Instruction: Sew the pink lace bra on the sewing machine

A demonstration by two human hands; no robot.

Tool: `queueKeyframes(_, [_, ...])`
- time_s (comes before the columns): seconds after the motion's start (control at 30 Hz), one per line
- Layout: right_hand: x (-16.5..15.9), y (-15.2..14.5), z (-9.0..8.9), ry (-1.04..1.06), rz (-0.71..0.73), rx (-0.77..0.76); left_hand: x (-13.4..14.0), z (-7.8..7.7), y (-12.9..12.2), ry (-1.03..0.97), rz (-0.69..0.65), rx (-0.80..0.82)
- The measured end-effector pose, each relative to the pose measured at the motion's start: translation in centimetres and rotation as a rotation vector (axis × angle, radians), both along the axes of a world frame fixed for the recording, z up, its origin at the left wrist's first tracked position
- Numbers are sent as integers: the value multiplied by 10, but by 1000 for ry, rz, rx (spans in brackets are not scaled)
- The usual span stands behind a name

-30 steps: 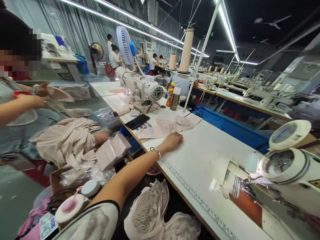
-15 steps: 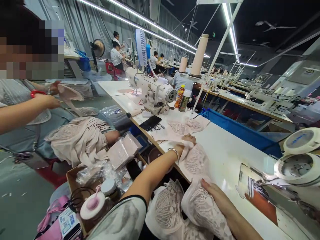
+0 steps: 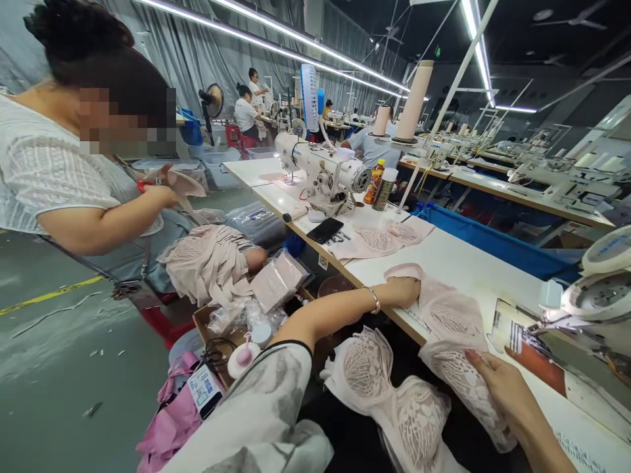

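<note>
On the white table (image 3: 473,269), both hands — left hand (image 3: 405,291), right hand (image 3: 503,387) — pin the lace bra piece (image 3: 451,328) lengthwise.

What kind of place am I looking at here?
Most likely a garment sewing factory. Industrial sewing machines stand on long white tables, tall thread cones rise above them, and the left hand and right hand hold a pink lace bra piece.

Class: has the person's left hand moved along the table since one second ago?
Yes. The left hand has drawn back from the phone toward the person, pulling a lace garment.

Black phone (image 3: 325,230) beside white sewing machine (image 3: 323,173); two bottles (image 3: 379,187); blue bin (image 3: 493,244).
</note>
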State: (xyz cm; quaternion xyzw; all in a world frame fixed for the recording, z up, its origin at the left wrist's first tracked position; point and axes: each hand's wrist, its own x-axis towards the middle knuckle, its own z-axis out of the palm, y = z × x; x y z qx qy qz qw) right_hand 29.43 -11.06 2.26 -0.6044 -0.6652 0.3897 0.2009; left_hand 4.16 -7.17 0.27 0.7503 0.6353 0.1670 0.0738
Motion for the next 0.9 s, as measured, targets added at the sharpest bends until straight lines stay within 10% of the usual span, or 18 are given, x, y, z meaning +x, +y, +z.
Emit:
queueKeyframes(0.23, [18,-26,-7,262,-146,196,62,-42,-88,-725,-27,118])
queueKeyframes(0.43, [25,-55,-28,404,-189,133,99,-56,-115,-1276,-220,-263])
queueKeyframes(0.6, [31,-81,-39,349,18,27,104,-26,-88,-2017,-80,-727])
queueKeyframes(0.9, [52,-38,-15,-78,71,153,80,35,36,-1579,-271,-315])
